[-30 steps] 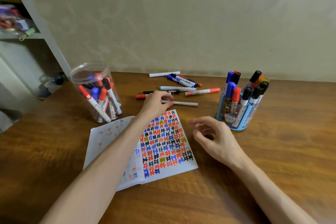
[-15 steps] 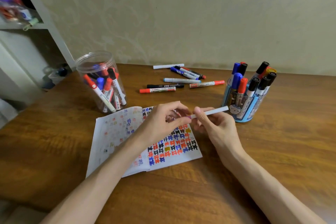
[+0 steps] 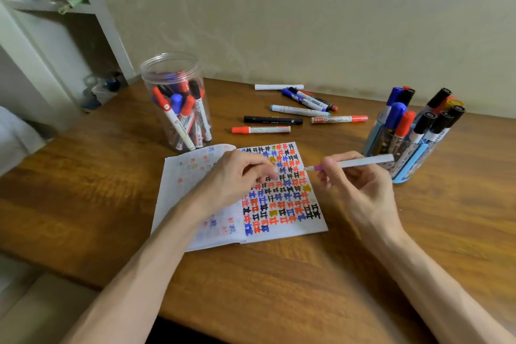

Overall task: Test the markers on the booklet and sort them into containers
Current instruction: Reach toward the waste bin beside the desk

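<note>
Left hand (image 3: pixel 237 176) curled over booklet (image 3: pixel 181 204), fingertips bunched; probably round the pulled cap, but nothing shows inside, so cannot tell. Right hand (image 3: pixel 363 190) pinching white-barrelled marker (image 3: pixel 363 162) between thumb and fingers, pink tip bare and aimed left over the right page. Reads as set-up for a test stroke. Tip looks just clear of the paper.

Clear jar (image 3: pixel 178 109) toward left edge of table (image 3: pixel 83 190), holding red, blue and black markers. Booklet open flat near front edge, right page nearly full of marks, so free space tight. Loose markers (image 3: pixel 273 120) lying toward back edge, presumably untested. Blue holder (image 3: pixel 413 159) toward right edge, markers standing caps up.

Sorting rule not readable: labels blurred. Shelf (image 3: pixel 50 5) clutter top left too blurred to name.
</note>
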Motion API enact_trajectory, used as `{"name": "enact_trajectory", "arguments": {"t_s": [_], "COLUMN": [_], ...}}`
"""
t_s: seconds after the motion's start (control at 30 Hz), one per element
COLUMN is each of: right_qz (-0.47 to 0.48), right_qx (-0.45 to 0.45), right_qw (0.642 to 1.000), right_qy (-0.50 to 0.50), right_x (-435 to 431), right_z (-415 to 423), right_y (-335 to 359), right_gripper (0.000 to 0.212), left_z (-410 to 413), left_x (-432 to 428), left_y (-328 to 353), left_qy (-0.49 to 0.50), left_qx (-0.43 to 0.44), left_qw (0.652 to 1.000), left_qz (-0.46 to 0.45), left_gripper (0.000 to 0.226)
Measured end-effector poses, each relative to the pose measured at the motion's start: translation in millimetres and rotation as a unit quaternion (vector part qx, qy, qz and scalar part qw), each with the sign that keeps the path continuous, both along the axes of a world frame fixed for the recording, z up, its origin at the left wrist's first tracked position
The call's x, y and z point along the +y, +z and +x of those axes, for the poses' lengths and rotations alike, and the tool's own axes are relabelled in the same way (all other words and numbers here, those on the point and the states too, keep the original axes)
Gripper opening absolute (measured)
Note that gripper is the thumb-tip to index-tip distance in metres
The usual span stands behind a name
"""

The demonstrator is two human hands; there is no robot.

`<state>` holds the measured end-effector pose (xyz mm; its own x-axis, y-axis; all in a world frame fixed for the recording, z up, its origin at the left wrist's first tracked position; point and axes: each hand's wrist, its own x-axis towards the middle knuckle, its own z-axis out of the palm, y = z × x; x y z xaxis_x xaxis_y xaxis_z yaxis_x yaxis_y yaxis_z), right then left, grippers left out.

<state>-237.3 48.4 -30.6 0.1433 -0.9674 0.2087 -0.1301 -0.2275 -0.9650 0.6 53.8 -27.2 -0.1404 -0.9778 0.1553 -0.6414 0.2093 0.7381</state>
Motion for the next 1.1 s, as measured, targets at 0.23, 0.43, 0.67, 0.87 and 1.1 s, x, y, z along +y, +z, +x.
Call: {"name": "enact_trajectory", "arguments": {"t_s": [0.23,0.43,0.67,0.87,1.1], "right_qz": [0.081,0.042,0.038,-0.012,-0.027], "right_qx": [0.063,0.116,0.133,0.188,0.182], "right_qw": [0.984,0.975,0.972,0.966,0.965], "right_qy": [0.148,0.185,0.191,0.178,0.186], "right_x": [11.0,25.5,29.1,28.2,28.5], "right_z": [9.1,17.2,21.1,21.8,21.8], "right_y": [-6.2,-10.6,-12.4,-13.6,-15.3], "right_gripper": [0.009,0.005,0.006,0.004,0.006], "left_z": [-2.9,3.5,5.6,6.4,6.2], "left_x": [0.7,0.4,-0.7,-1.5,0.9], "left_y": [-8.6,-9.4,-12.5,-13.7,-13.8], "left_qy": [0.0,0.011,0.015,0.015,0.011], "left_qx": [-0.079,-0.074,-0.062,-0.051,-0.054], "left_qw": [0.997,0.997,0.998,0.998,0.997], "left_qz": [0.016,0.014,-0.004,-0.03,-0.049], "left_gripper": [0.017,0.018,0.02,0.02,0.023]}}
